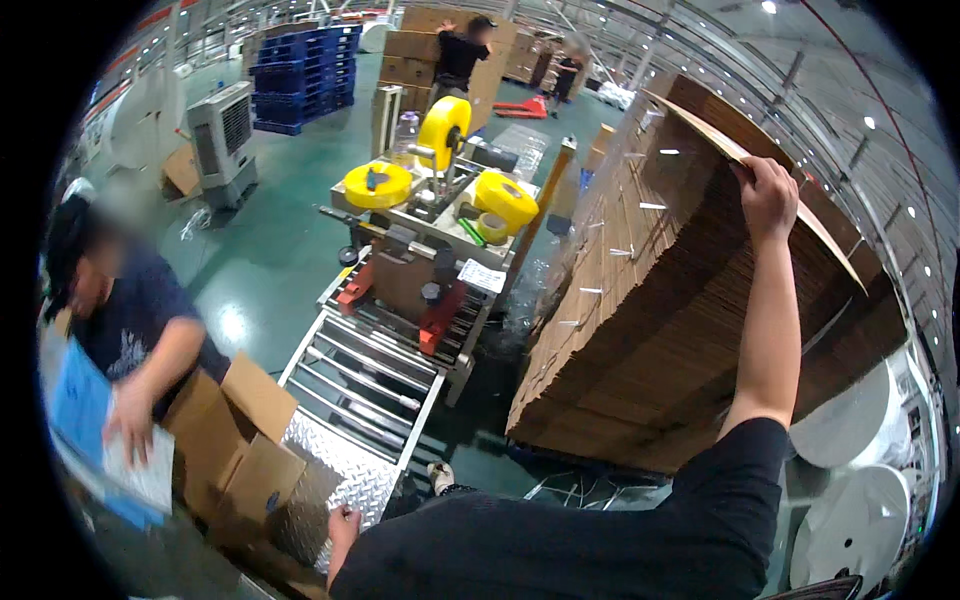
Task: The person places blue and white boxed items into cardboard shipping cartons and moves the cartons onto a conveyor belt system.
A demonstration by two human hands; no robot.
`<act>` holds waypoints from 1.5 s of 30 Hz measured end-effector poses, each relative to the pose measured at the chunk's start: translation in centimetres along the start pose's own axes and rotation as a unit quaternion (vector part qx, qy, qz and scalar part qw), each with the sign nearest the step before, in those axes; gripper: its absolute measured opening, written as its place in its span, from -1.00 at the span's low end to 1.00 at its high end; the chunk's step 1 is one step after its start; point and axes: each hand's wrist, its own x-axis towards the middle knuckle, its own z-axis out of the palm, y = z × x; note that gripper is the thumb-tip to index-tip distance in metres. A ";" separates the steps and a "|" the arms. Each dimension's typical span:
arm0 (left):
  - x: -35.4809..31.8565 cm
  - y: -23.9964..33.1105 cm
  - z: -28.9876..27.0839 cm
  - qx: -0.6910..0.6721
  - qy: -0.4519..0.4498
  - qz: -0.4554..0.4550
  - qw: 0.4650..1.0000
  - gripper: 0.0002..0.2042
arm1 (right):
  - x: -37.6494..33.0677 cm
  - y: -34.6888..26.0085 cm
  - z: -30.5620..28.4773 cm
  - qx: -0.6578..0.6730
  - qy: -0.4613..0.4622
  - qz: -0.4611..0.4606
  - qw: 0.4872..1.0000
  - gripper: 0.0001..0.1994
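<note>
My right hand (768, 196) raised, fingers clamped on edge of flat cardboard sheet (745, 155), lifted off top of tall cardboard stack (650, 330) just below. My left hand (343, 527) low, fist-like, resting on metal plate (335, 465); open carton (235, 440) beside it.

Head-worn fisheye looks down and forward over a warehouse floor (270, 250).
</note>
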 end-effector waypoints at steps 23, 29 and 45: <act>-19.0 16.7 -20.7 0.206 0.395 0.228 0.866 -0.84 | -19.6 -38.0 2.0 0.896 -0.260 -0.036 0.358 -0.24; -18.1 16.2 -20.4 0.380 0.400 0.076 0.830 -0.70 | -23.9 -45.6 -1.8 0.600 -0.481 -0.513 0.381 -0.52; -19.5 19.4 -20.2 -0.165 0.146 0.034 0.975 -0.14 | -18.8 -49.3 2.1 0.591 -0.512 -0.435 0.447 -0.28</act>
